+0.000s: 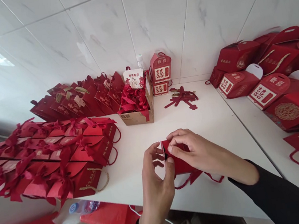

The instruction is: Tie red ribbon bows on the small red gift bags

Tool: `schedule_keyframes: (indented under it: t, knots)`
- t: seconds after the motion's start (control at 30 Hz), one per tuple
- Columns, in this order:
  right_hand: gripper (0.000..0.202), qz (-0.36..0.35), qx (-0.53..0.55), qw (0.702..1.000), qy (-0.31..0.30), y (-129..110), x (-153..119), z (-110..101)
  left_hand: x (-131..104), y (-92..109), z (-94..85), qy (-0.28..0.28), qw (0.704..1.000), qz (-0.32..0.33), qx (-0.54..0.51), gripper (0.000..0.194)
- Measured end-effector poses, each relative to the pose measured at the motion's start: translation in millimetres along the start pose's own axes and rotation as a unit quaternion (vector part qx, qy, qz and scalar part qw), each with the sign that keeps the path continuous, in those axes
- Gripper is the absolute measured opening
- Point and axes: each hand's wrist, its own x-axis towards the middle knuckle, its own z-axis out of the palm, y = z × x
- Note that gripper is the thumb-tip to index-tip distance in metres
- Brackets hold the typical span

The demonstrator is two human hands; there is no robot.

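A small red gift box (183,167) rests on the white table near its front edge, with a dark gap at its upper left. My left hand (158,178) curls round the left side of the box, thumb on its edge and fingers bent behind. From the right, my right hand (191,148) lies over the top, thumb and fingers closed at the box's upper flap; the exact pinch is partly hidden. A red cord handle (183,186) and a ribbon end stick out from the box's near side.
Rows of ribbon-tied red boxes (79,148) fill the left. Behind stand flat red bags (89,98), a cardboard box (138,118) of red ribbons, two stacked boxes (161,70) and loose red strips (183,97). More red boxes (266,91) stand right, past a table seam.
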Motion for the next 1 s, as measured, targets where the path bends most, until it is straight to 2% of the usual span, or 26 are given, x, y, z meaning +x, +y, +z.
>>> schedule_keyframes:
  t: [0.13,0.4,1.0]
  knots:
    - [0.025,0.013,-0.006,1.0,0.003,-0.8,-0.6,0.5,-1.7,-0.9,-1.3,0.006,1.0,-0.015,-0.012,0.034]
    - [0.026,0.018,-0.013,1.0,-0.002,-6.8,1.6,1.1,-1.3,0.1,0.8,0.0,1.0,0.002,-0.007,0.034]
    - [0.022,0.02,-0.026,0.999,0.012,-1.6,2.3,4.1,-2.2,-0.8,0.3,-0.004,1.0,-0.002,-0.012,0.033]
